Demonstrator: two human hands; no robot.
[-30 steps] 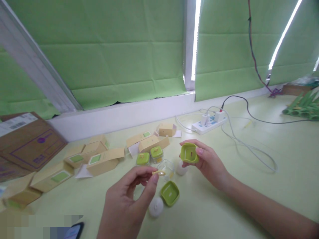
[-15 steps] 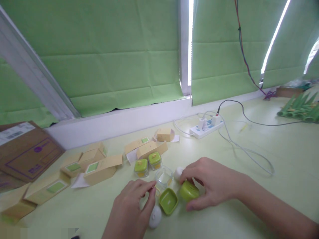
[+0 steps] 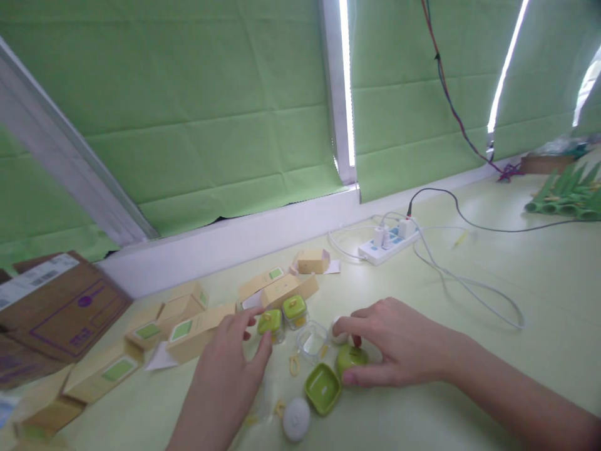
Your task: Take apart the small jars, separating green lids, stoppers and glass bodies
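Since a second ago we have brought both hands down to the desk (image 3: 493, 313). Our right hand (image 3: 399, 344) now presses a green lid (image 3: 351, 358) onto the surface, fingers closed over it, just beside the empty clear jar (image 3: 312, 341). Our left hand (image 3: 225, 369) has let go of the small yellow piece (image 3: 294, 364) and reaches, fingers spread, to a lidded jar (image 3: 270, 324). Cardboard boxes (image 3: 197, 326) crowd the left; open room lies toward the power strip (image 3: 389, 240).
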